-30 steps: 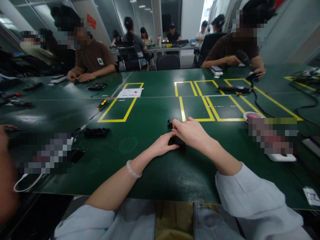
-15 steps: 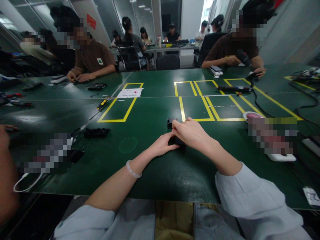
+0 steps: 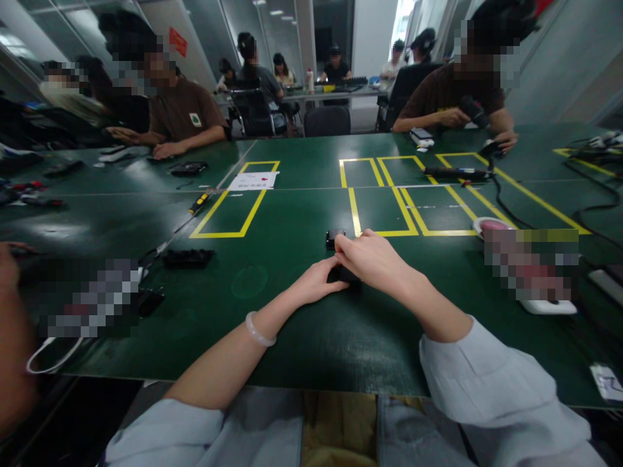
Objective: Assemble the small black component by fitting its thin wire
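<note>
In the head view, a small black part rests low over the green table, mostly covered by my hands. My left hand is curled around its near left side, thumb and fingers gripping it. From above, my right hand closes with its fingers pinched at the top of the part; whatever sits between those fingertips is too small or hidden to name. Just beyond the fingers stands another small black piece, partly covered by my right hand.
To the left lie a black slotted part and a yellow-black screwdriver. Yellow tape frames and a paper sheet mark the table. A blurred-out phone-like item lies right. Co-workers sit across; an arm shows at left.
My hands hold almost the same pose on the black part. Across the table at left, a co-worker's hand has lifted and moved left.
</note>
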Available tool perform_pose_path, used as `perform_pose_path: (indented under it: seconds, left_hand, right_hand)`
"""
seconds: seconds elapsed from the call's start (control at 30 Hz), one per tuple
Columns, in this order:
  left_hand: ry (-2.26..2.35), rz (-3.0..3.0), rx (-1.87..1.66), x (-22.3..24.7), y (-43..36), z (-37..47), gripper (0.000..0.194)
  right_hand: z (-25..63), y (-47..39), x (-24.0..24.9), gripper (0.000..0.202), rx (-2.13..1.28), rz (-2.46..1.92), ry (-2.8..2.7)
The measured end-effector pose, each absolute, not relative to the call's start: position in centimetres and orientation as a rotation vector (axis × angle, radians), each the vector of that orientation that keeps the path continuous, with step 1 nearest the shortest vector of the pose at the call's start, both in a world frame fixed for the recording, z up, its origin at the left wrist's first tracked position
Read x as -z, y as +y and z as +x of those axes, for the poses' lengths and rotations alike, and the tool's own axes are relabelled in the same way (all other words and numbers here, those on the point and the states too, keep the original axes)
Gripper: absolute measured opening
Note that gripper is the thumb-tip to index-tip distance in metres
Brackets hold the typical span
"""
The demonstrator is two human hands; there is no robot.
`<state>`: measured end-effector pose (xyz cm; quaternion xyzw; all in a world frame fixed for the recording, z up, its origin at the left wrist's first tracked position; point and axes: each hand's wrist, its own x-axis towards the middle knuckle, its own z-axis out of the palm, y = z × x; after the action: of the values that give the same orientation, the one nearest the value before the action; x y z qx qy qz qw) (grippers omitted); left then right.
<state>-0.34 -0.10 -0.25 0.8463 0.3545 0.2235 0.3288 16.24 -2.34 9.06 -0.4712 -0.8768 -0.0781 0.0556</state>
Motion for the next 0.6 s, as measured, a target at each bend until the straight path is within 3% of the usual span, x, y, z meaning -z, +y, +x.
perform_pose_path:
  seconds: [0.6]
  left_hand:
    - [0.941,2.243,-0.581,0.43,-0.02,-0.41,0.041]
  right_hand:
    - [16.22,-2.57,-9.28,0.020,0.253,-1.420,-2.668]
